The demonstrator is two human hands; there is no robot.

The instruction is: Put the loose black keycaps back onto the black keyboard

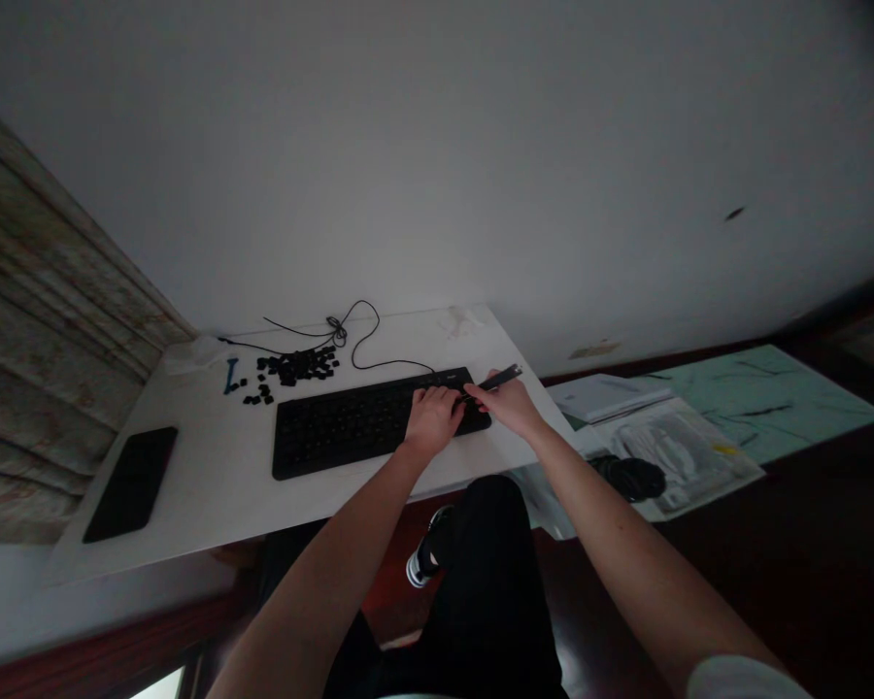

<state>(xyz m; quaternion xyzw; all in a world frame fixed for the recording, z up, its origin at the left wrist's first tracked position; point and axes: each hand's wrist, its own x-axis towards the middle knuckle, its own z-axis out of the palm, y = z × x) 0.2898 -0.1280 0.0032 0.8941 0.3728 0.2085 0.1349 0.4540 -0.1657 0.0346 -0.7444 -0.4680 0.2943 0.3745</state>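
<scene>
Right grip (501, 404): black tool (499, 380), left hand (433, 419) on keyboard (342, 429)

Keyboard (350, 427) black, loose keycaps (295, 366) black, tool (501, 379) black, cable (353, 325) black, desk (204, 485) white, curtain (36, 340) beige striped, mat (764, 403) green with dark streaks.

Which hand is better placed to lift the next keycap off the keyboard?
Right, probably: the right hand holds a black tool with its end over the keyboard, while the left hand rests on the keys, nothing visible in it.
</scene>
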